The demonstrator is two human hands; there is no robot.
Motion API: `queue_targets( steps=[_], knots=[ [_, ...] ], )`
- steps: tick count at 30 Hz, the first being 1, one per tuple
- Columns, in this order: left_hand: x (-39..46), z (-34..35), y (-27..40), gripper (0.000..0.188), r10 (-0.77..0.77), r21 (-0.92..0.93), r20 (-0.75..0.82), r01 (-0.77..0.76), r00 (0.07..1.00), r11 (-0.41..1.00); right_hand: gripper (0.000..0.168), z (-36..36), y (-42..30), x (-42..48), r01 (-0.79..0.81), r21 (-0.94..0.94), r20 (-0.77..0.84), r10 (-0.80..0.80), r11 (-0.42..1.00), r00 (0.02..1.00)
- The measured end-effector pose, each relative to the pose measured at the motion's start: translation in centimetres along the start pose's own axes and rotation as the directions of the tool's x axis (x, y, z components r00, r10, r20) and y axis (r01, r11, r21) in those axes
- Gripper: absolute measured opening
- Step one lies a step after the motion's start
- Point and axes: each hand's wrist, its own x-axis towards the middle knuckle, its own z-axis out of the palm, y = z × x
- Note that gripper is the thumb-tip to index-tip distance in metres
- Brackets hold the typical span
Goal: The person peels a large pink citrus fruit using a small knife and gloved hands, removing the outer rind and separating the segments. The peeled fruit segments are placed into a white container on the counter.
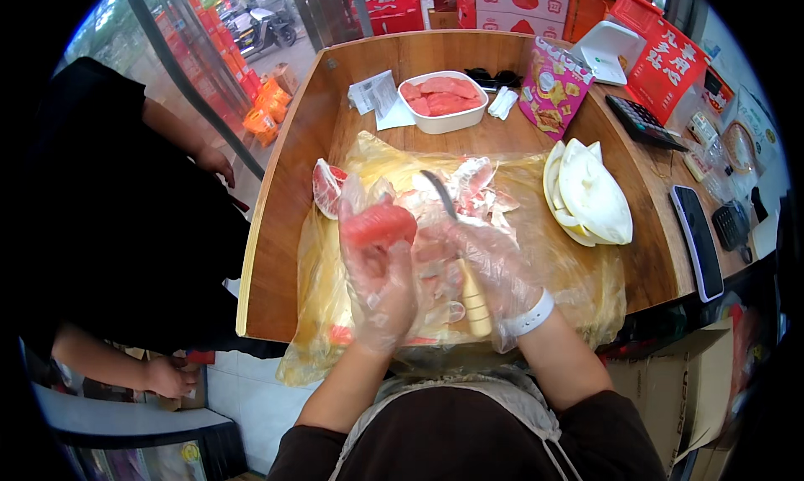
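My left hand (380,280), in a clear plastic glove, holds a peeled segment of red pomelo (380,225). My right hand (487,261), gloved too, grips a small curved knife; its blade (441,193) points up and away and its pale handle (475,302) shows below the palm. Scraps of white and pink membrane (477,189) lie on a yellow plastic bag (540,292) spread beneath both hands. An unpeeled red wedge (327,189) rests left of my left hand. Beyond the bag, a white tub (445,124) holds peeled red flesh.
Thick pomelo rinds (593,195) are stacked at the right. Behind stand a pink snack bag (555,88) and sunglasses (493,79). A calculator (644,123) and phone (698,242) lie on the right counter. The wooden rim (276,173) borders the left; beyond it stands a person in black (138,217).
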Motion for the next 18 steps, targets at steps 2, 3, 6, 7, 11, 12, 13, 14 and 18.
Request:
queue_targets(
  steps=[2, 3, 6, 7, 11, 12, 13, 14, 18],
  knots=[
    [-0.6, -0.7, -0.2, 0.065, 0.131, 0.367, 0.131, -0.171, 0.983, 0.915, 0.033, 0.7, 1.0, 0.6, 0.055, -0.020, -0.124, -0.057, 0.998, 0.991],
    [-0.9, -1.1, -0.4, 0.066, 0.195, 0.513, 0.197, -0.271, 0.961, 0.815, 0.034, 1.0, 1.6, 1.0, 0.081, -0.030, -0.186, -0.086, 0.996, 0.979],
    [0.0, -2.5, -0.1, 0.079, 0.296, 0.698, 0.590, -0.659, 0.751, 0.282, 0.032, 1.8, 1.5, 1.1, 0.101, 0.074, -0.199, -0.085, 0.992, 0.976],
    [0.1, -2.7, 0.2, 0.078, 0.285, 0.723, 0.567, -0.633, 0.773, 0.278, 0.032, 2.5, 1.0, 0.7, 0.088, 0.077, -0.215, -0.069, 0.993, 0.974],
    [-0.3, -3.1, 1.6, 0.071, 0.217, 0.840, 0.315, -0.378, 0.924, 0.390, 0.037, 2.5, 0.1, -0.1, 0.231, -0.108, -0.213, -0.250, 0.967, 0.945],
    [-0.4, -3.1, 2.0, 0.067, 0.185, 0.856, 0.206, -0.268, 0.961, 0.442, 0.038, 2.6, 0.1, 0.0, 0.293, -0.227, -0.210, -0.340, 0.929, 0.917],
    [-0.4, -2.6, 2.3, 0.062, 0.038, 0.593, 0.076, -0.076, 0.996, 0.802, 0.040, 2.6, 0.1, 0.1, 0.347, -0.341, -0.194, -0.427, 0.874, 0.883],
    [-0.3, -1.7, 2.5, 0.058, -0.150, 0.194, 0.021, 0.143, 0.988, 0.970, 0.041, 2.6, 0.2, 0.2, 0.358, -0.489, -0.152, -0.482, 0.796, 0.863],
    [0.9, -2.7, 0.2, 0.047, -0.442, -0.432, 0.282, 0.524, 0.852, 0.734, 0.047, 3.2, 1.5, 0.8, 0.388, -0.902, 0.165, -0.679, 0.190, 0.715]
  ],
)
